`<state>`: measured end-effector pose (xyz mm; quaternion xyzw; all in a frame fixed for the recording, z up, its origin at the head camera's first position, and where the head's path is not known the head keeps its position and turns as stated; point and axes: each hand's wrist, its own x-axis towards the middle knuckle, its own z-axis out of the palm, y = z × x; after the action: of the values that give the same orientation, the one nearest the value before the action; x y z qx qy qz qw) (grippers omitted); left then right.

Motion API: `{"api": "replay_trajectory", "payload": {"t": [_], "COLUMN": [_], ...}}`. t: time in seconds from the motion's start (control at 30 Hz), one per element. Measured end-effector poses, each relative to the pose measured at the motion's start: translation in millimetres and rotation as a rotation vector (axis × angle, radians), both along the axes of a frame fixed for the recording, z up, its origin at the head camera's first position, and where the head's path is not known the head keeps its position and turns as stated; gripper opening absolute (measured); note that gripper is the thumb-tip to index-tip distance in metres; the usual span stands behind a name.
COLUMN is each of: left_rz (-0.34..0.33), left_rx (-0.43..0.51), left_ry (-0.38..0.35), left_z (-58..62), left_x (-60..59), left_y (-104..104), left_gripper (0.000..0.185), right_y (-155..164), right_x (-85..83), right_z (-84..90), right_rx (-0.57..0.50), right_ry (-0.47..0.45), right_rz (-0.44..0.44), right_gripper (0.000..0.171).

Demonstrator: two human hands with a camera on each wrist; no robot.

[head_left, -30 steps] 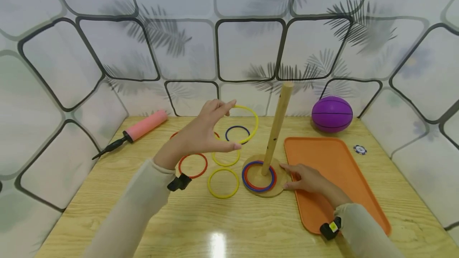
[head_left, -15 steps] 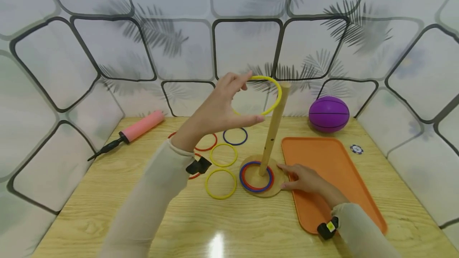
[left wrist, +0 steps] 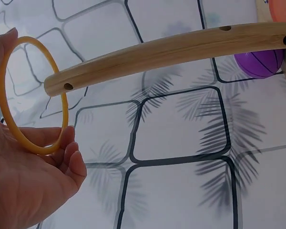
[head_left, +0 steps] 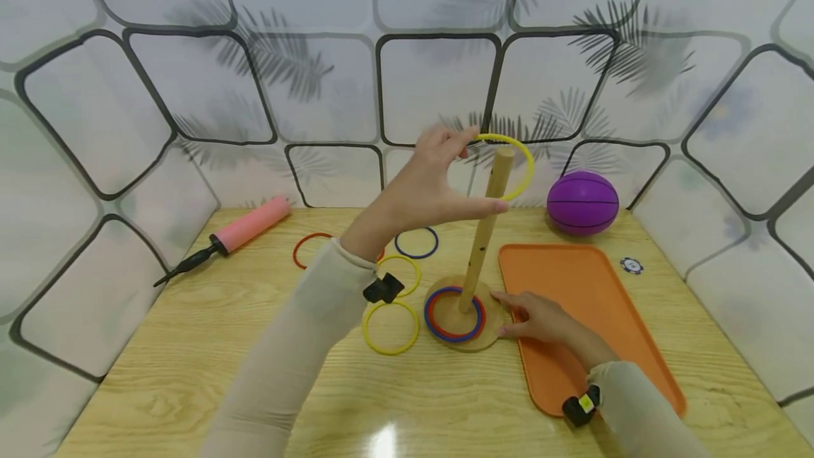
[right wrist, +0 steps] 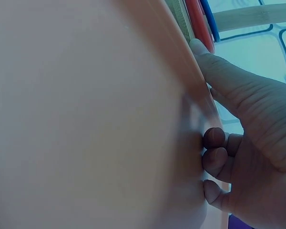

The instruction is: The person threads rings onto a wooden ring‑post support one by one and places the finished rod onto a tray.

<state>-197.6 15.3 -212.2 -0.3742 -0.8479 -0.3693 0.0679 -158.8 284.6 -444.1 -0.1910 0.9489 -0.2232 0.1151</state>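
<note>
My left hand (head_left: 432, 179) holds a yellow ring (head_left: 530, 165) between thumb and fingers at the top of the wooden post (head_left: 483, 232). In the left wrist view the post's tip (left wrist: 51, 87) lies inside the outline of the yellow ring (left wrist: 5, 105). A blue ring (head_left: 426, 316) and a red ring (head_left: 482, 324) lie together on the post's round wooden base (head_left: 492, 334), off to the left around the post's foot. My right hand (head_left: 540, 316) touches the base's right edge with its thumb and index finger; in the right wrist view its other fingers (right wrist: 214, 160) are bent against the tray.
An orange tray (head_left: 604, 309) lies right of the base. Behind it sits a purple ball (head_left: 582, 203), with a poker chip (head_left: 632, 265) nearby. Left of the base lie yellow rings (head_left: 391, 353), a blue ring (head_left: 416, 257) and red ones (head_left: 295, 253). A pink pump (head_left: 254, 223) lies far left.
My left hand has lifted the yellow ring and carried it right, from above the loose rings to the post's top. My right hand stays at the base's edge.
</note>
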Motion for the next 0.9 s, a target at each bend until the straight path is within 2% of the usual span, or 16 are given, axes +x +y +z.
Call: {"api": "replay_trajectory", "payload": {"t": [0.2,0.37,0.67,0.9], "left_rz": [-0.018,-0.032,-0.042,-0.040], "left_rx": [-0.052,-0.091,-0.144,-0.167], "left_ry": [-0.017,-0.032,-0.171,-0.213], "left_z": [-13.4,-34.4,-96.0,-142.4], "left_x": [0.0,-0.3,0.8,3.7], "left_y": [6.3,8.8,7.6,4.3], "left_gripper": [0.096,0.092,0.092,0.092], "right_y": [-0.7,-1.2,0.0,0.5], "right_x": [0.1,-0.2,-1.8,-2.4], "right_z": [-0.2,1.3,1.6,-0.6], "right_rx": [-0.003,-0.011,-0.009,-0.013], "right_ry": [0.000,-0.012,0.002,0.008], "right_rz": [-0.004,0.001,0.005,-0.015], "right_gripper": [0.076,0.076,0.076,0.076]}}
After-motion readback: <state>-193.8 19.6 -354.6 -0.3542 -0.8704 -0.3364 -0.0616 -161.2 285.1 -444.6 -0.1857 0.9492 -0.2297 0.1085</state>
